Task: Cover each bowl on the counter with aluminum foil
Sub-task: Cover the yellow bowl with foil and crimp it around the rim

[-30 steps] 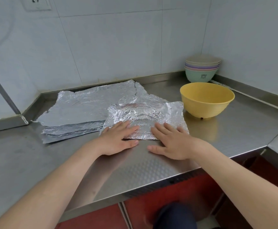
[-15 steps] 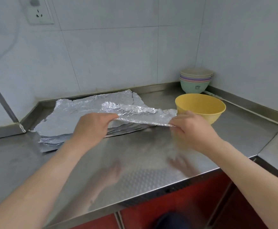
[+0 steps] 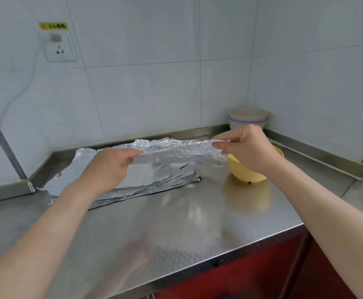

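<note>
**Foil sheet in transit toward the bowl**

The left hand (image 3: 109, 167) and the right hand (image 3: 249, 149) are each pinching one end of a crinkled foil sheet (image 3: 180, 151) between thumb and curled fingers, suspending it above the counter (image 3: 198, 223). Gripping at opposite ends is pulling the sheet taut and roughly level, probably so that it lands flat. The right hand is hovering in front of the uncovered yellow bowl (image 3: 247, 176), which is standing just right of the spare foil pile (image 3: 154, 176). More stacked bowls (image 3: 248, 117) are sitting in the corner, clear of the working area.
</note>
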### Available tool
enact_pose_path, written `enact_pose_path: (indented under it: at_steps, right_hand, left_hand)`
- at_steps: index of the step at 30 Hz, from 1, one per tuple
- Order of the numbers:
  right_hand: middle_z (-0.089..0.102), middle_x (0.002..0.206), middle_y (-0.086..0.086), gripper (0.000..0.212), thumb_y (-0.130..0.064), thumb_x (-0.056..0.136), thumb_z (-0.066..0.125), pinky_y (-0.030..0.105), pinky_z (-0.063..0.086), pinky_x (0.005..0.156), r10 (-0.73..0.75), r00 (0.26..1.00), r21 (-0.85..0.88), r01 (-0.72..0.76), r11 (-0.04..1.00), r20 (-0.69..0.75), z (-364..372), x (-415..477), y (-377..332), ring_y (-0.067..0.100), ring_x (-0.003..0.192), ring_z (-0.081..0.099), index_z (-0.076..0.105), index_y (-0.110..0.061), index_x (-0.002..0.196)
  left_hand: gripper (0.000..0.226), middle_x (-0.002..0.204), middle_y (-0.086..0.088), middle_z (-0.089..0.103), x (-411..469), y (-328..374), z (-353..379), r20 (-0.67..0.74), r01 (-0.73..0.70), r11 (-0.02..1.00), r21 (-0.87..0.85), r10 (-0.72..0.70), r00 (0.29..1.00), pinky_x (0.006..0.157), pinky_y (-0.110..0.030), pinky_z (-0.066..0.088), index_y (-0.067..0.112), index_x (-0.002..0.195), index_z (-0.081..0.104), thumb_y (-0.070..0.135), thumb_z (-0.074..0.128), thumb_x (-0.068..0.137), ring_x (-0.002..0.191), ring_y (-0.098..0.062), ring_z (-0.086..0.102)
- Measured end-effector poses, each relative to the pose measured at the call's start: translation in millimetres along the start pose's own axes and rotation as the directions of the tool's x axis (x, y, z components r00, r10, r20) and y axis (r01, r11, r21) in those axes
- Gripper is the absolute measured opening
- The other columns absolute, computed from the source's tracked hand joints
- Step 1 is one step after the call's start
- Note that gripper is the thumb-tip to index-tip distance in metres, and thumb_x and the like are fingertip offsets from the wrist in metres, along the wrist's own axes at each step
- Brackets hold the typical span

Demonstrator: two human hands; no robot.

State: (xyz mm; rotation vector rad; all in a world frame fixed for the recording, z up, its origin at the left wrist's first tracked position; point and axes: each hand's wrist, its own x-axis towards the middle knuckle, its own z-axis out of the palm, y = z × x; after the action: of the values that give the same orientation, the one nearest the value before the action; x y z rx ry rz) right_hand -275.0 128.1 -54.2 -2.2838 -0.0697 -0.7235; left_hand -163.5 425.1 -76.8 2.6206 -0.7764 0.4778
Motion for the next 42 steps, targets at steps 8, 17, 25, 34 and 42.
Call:
enact_pose_path:
  at_steps: [8, 17, 25, 34, 42]
  right_hand:
    - [0.060, 0.123, -0.021, 0.050, -0.038, 0.084, 0.073, 0.029, 0.047, 0.092, 0.003, 0.969, 0.156, 0.037, 0.987, -0.247, -4.7, 19.3, -11.1, -0.006, 0.102, 0.058, 0.056, -0.035, 0.131]
    - [0.066, 0.099, 0.002, 0.024, -0.026, 0.093, 0.048, 0.052, 0.026, 0.103, 0.448, 0.894, -0.732, -0.320, 0.602, -0.023, 20.4, -12.5, 78.9, 0.027, 0.104, 0.054, 0.054, -0.020, 0.115]
    - [0.067, 0.109, 0.002, 0.026, -0.024, 0.097, 0.052, 0.033, 0.019, 0.087, 0.240, 0.960, -0.632, -0.095, 0.769, 0.147, 31.3, -34.8, 54.0, 0.026, 0.114, 0.051, 0.061, -0.026, 0.122]
    - [0.073, 0.106, -0.003, 0.037, -0.046, 0.095, 0.052, 0.028, 0.046, 0.098, 0.486, 0.874, 0.571, -0.390, 0.722, -0.017, -18.7, -48.6, 25.7, 0.009, 0.104, 0.063, 0.059, -0.023, 0.122]
    - [0.062, 0.120, 0.028, 0.072, -0.031, 0.072, 0.082, 0.036, 0.059, 0.071, 0.638, 0.756, 0.809, -0.463, 0.362, 0.147, -21.6, -30.8, 44.6, 0.026, 0.085, 0.066, 0.049, -0.010, 0.133]
  left_hand:
    - [0.014, 0.080, -0.001, 0.068, 23.5, 69.5, -17.9, -0.240, -0.029, 0.967, -0.254, -0.034, 0.970, 0.069, -0.026, 0.040, 0.027, 0.090, 0.065, 0.029, 0.053, 0.098, 0.074, -0.018, 0.059]
    - [0.036, 0.116, -0.010, 0.061, 39.4, 54.1, 5.5, 0.291, 0.313, -0.044, -0.949, -0.504, 0.813, 0.088, -0.042, 0.052, 0.014, 0.123, 0.053, 0.022, 0.067, 0.091, 0.103, -0.024, 0.062]
    - [0.018, 0.097, -0.016, 0.071, 45.4, 73.0, 36.3, 0.392, 0.248, -0.369, -0.896, -0.391, 0.833, 0.072, -0.037, 0.058, -0.002, 0.109, 0.061, 0.007, 0.050, 0.098, 0.080, -0.025, 0.072]
    - [0.028, 0.111, -0.016, 0.069, 58.4, 129.9, 70.3, 0.429, 0.247, -0.443, -0.862, -0.377, 0.821, 0.075, -0.045, 0.059, 0.002, 0.123, 0.059, 0.010, 0.049, 0.098, 0.093, -0.027, 0.070]
    - [0.017, 0.112, -0.017, 0.068, 58.9, 181.8, 92.3, 0.410, 0.222, -0.461, -0.859, -0.363, 0.837, 0.088, -0.056, 0.052, 0.009, 0.112, 0.060, 0.009, 0.052, 0.097, 0.096, -0.031, 0.068]
